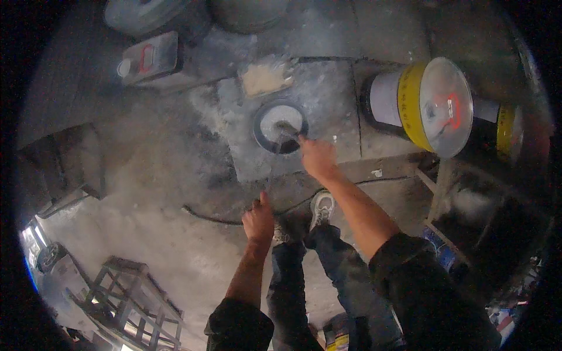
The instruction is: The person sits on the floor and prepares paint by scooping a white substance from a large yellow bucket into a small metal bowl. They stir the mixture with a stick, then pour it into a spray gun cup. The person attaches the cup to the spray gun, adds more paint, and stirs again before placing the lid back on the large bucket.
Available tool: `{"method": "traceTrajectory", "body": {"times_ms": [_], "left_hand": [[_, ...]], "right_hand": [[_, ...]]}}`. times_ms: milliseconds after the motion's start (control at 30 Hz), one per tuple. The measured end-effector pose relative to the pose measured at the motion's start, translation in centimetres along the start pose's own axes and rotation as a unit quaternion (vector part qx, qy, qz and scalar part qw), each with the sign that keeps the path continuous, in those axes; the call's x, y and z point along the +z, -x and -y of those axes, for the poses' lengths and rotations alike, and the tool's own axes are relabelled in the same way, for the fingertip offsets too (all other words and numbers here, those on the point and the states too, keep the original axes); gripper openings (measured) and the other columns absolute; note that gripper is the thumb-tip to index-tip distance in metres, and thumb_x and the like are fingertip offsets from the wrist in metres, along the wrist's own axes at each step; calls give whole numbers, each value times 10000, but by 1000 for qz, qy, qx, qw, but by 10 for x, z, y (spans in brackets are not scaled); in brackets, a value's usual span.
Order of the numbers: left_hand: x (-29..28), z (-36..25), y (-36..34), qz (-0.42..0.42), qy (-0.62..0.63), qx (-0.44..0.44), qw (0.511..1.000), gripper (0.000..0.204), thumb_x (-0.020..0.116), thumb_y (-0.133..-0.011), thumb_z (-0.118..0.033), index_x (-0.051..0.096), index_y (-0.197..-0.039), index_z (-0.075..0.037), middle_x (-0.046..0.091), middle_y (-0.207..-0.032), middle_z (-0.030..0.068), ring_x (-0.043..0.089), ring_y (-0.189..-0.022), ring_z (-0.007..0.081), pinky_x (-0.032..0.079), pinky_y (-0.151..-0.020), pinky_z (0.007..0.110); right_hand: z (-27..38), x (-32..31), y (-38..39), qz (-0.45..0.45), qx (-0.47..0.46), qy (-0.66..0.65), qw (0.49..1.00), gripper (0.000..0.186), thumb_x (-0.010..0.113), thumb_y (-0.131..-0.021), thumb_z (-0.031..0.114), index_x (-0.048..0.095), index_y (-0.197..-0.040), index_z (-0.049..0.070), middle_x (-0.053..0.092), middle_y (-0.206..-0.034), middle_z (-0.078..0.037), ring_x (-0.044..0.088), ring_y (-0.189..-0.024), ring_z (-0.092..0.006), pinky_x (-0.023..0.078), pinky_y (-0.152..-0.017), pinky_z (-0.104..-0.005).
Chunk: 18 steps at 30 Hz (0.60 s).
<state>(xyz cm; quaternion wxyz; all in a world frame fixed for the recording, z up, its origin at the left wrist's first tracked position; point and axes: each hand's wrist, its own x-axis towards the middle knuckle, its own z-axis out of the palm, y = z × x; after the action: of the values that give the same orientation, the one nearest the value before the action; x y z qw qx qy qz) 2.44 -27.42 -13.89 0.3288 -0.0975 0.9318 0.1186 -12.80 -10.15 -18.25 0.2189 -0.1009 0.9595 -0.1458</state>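
Note:
A round dark-rimmed tub (258, 136) with white material (280, 116) inside stands on a grey flat slab (333, 93). At its near right rim is my right hand (319, 159), fingers closed round a small tool whose greyish end (287, 127) reaches over the white material. The tool's exact kind is too blurred to tell. My left hand (257, 221) is closed, thumb pointing up, nearer to me and apart from the tub. A faint thin streak runs from it toward the tub; what it holds I cannot make out. A tan piece (266, 79) lies just beyond the tub.
To the right lies a white bucket (385, 99) with a yellow band and pale lid, another banded bucket (506, 131) behind it. A can (158, 55) with a red mark stands far left. A dark cable (374, 181) crosses the floor before my shoes. A slatted stand (132, 292) is near left.

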Motion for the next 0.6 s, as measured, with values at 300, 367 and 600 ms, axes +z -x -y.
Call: {"method": "traceTrajectory", "body": {"times_ms": [300, 367, 600], "left_hand": [[-12, 22, 17, -49, 123, -42, 990, 389, 646, -838, -204, 491, -1163, -59, 662, -980, 169, 666, -780, 391, 521, -655, 494], [-17, 23, 31, -49, 123, -98, 986, 355, 640, -855, -227, 502, -1128, -46, 658, -977, 184, 661, -811, 397, 516, -671, 500], [-22, 14, 7, -57, 102, -69, 991, 320, 594, -908, -319, 559, -1031, -25, 645, -975, 218, 644, -883, 409, 507, -702, 516]], "right_hand": [[6, 2, 22, -1, 4, 37, 999, 356, 530, -882, 138, 611, -1225, 86, 658, -718, -172, 672, -717, -358, 514, -611, -498], [-4, -4, -2, -9, 32, 60, 998, 325, 522, -888, 138, 612, -1194, 78, 663, -731, -169, 670, -724, -361, 515, -611, -496], [-11, 2, -27, 40, -13, 61, 997, 243, 508, -901, 159, 649, -1080, 75, 674, -791, -180, 661, -746, -396, 520, -629, -497]]}}
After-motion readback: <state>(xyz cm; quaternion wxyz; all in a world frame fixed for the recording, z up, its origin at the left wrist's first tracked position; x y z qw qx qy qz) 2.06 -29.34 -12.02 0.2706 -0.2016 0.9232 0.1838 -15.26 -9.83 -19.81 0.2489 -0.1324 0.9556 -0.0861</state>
